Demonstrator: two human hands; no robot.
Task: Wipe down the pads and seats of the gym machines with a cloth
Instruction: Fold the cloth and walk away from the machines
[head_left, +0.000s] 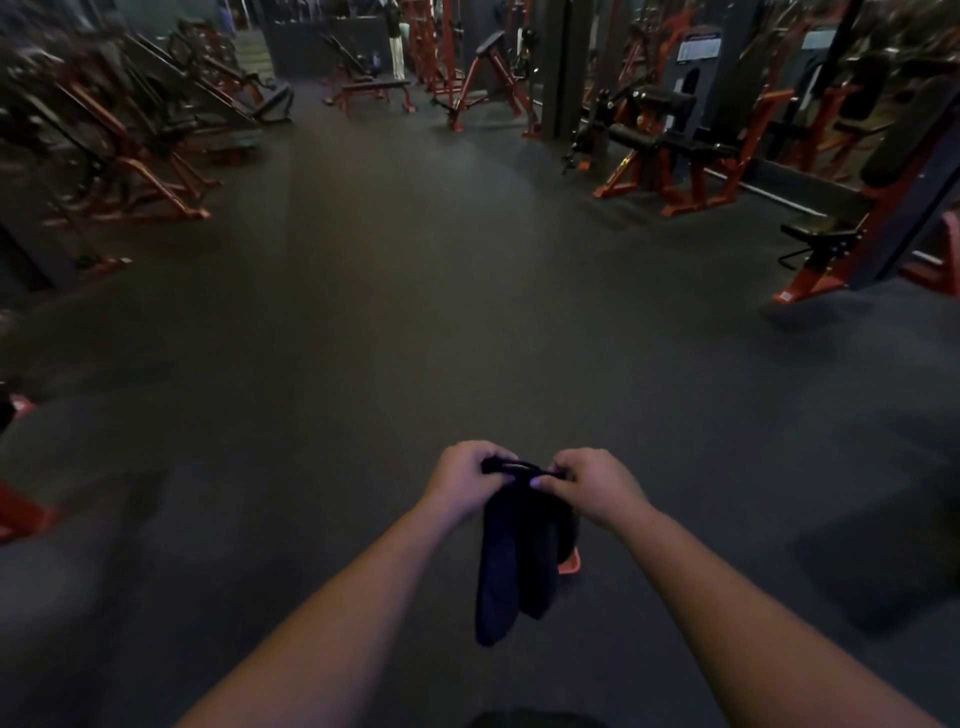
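Cloth (511, 551): dark, hanging folded over the floor (415, 312), well short of any machine
Hands: left hand (460, 475) and right hand (592, 486) both pinch its top edge
Tip: probably refold to a flat clean face before reaching the black seat (818, 234) ahead, right of the cloth

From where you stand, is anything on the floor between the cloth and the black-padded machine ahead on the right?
Nothing visible. Both hands hold the cloth; open dark floor runs up to that machine.
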